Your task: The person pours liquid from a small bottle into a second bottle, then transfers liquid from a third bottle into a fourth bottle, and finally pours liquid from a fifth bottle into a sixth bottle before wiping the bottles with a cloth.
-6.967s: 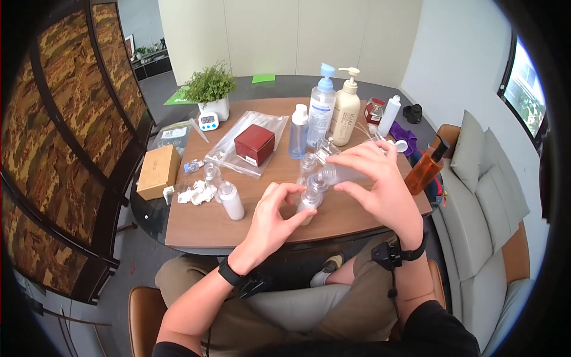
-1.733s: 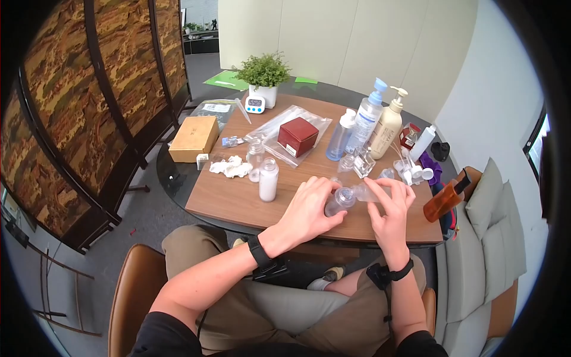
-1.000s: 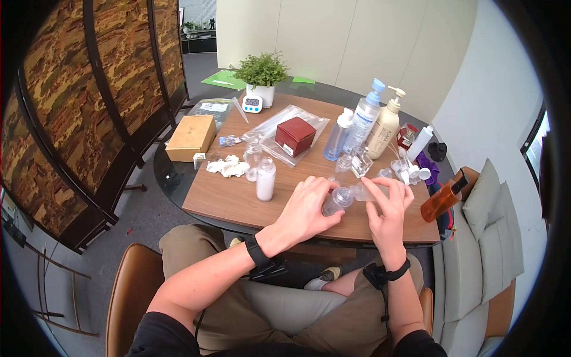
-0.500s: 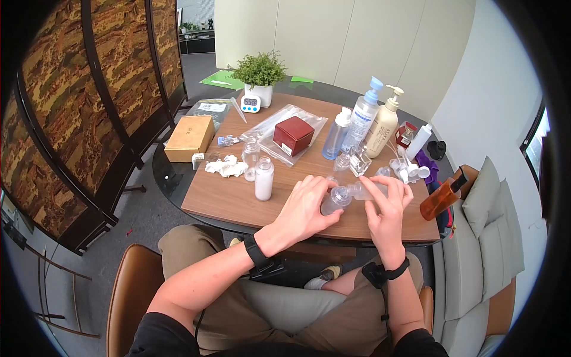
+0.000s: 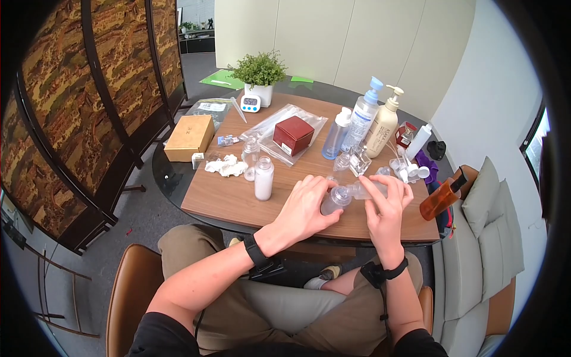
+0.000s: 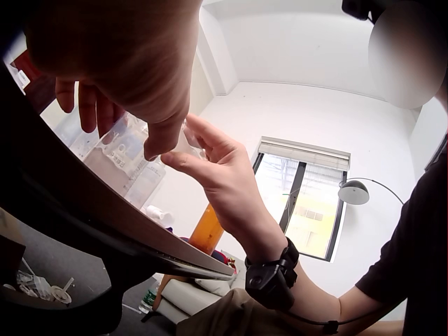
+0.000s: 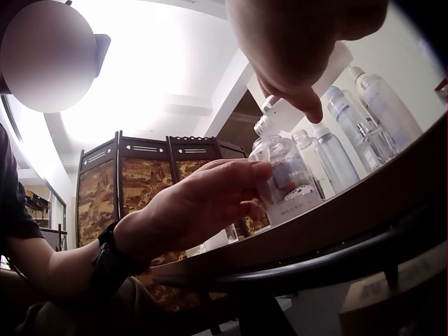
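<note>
In the head view my left hand (image 5: 302, 208) grips a small clear bottle (image 5: 336, 202) at the table's near side, fingers and thumb around its body. The bottle stands upright and uncapped, with a little whitish liquid low down in the right wrist view. My right hand (image 5: 386, 217) holds a translucent bottle (image 7: 281, 115), tipped over with its neck right at the clear bottle's mouth. My fingers hide much of the tipped bottle. To the left stand a bottle of milky liquid (image 5: 264, 179) and a clear bottle (image 5: 250, 160).
Behind my hands are a square glass bottle (image 5: 360, 160), a blue pump bottle (image 5: 337, 135) and a cream pump bottle (image 5: 382, 128). An amber bottle (image 5: 439, 202) leans at the right edge. A dark red box (image 5: 294, 135), crumpled tissue (image 5: 226, 166) and cardboard box (image 5: 190, 138) lie left.
Compared with 7 seconds ago, the head view has turned and both hands have shifted right on the table. Over the last second or so, hands and bottles have hardly moved.
</note>
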`<state>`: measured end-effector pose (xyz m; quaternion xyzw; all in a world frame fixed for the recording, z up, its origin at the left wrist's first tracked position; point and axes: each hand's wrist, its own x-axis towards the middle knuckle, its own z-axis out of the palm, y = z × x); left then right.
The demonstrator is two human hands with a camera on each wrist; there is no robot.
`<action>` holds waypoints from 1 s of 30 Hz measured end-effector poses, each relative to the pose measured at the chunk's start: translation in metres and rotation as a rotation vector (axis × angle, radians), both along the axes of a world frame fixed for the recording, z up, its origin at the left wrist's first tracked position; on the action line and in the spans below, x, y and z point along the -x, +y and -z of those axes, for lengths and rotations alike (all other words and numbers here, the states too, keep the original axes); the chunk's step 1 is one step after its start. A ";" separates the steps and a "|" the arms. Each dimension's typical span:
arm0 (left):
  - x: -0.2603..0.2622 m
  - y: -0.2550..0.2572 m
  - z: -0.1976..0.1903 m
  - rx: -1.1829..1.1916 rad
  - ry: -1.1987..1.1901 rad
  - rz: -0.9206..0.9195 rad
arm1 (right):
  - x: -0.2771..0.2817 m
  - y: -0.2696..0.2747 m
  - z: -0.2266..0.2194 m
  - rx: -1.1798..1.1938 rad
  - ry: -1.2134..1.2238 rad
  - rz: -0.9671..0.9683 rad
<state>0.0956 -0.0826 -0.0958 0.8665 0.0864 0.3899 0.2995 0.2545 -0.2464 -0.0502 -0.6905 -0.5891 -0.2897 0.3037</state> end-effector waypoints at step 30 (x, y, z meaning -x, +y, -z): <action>0.000 -0.001 -0.002 -0.028 0.000 -0.009 | 0.002 0.003 0.001 -0.020 -0.043 0.027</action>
